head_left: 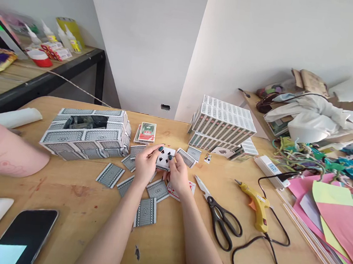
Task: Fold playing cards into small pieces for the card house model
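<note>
Between my two hands is a playing card (162,160) with black spades on its face. My left hand (146,164) pinches its left side, thumb on the front. On the right side, my right hand (178,174) grips it the same way. Patterned grey card backs (110,175) lie scattered on the table around and below my hands, some with edges that look folded. A red-printed card (175,190) is partly covered by my right hand. To the left stands a box covered in cards (90,142), with an opening in its top.
Black-handled scissors (218,216) and a yellow glue gun (258,205) with its cord lie to the right. Stacked card packs (224,122) stand at the back right, near a power strip (271,171). A phone (23,233) and pink bottle (7,148) are at left.
</note>
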Tool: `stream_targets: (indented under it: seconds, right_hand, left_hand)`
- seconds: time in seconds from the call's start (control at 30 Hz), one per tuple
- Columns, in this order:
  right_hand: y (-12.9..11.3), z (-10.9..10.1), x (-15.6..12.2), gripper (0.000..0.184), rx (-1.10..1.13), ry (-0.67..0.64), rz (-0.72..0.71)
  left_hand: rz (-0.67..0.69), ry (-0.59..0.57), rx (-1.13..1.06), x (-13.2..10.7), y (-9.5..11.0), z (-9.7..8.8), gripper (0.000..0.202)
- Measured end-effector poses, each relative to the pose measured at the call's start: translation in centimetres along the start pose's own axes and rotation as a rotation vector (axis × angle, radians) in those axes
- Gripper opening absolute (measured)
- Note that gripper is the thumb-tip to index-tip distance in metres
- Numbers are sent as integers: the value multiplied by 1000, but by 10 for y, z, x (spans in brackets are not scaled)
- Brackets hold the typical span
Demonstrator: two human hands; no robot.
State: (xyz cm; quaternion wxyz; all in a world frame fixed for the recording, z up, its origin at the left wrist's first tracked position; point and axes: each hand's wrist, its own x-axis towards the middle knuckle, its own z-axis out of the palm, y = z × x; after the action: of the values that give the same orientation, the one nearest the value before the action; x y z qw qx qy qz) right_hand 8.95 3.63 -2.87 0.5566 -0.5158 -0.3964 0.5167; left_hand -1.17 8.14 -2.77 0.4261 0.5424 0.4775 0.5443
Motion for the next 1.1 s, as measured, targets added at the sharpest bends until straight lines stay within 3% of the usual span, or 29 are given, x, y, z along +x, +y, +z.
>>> stream_targets:
  seconds: [0.13, 0.37, 0.63, 0.8, 0.93, 1.1]
  right_hand:
    - [-1, 3, 2, 22, 103, 35, -16]
    - [1, 8, 0, 17, 282, -52, 114]
    - [5, 13, -3, 5, 198, 46, 80]
    - [-2, 14, -4, 8, 183, 80, 48]
    - [-6, 13, -5, 9, 187, 118, 30]
    - [-7, 13, -5, 11, 200, 100, 19]
  left_hand:
    - [-54, -4, -78, -5, 0, 8, 25]
    - [-158, 106, -212, -10, 1, 13, 8]
    - [-156, 177, -163, -10, 6, 13, 7]
    - [-89, 175, -102, -11, 5, 15, 14]
    - [-130, 89, -132, -13, 10, 15, 15]
    - [-136, 67, -163, -14, 14, 14, 12]
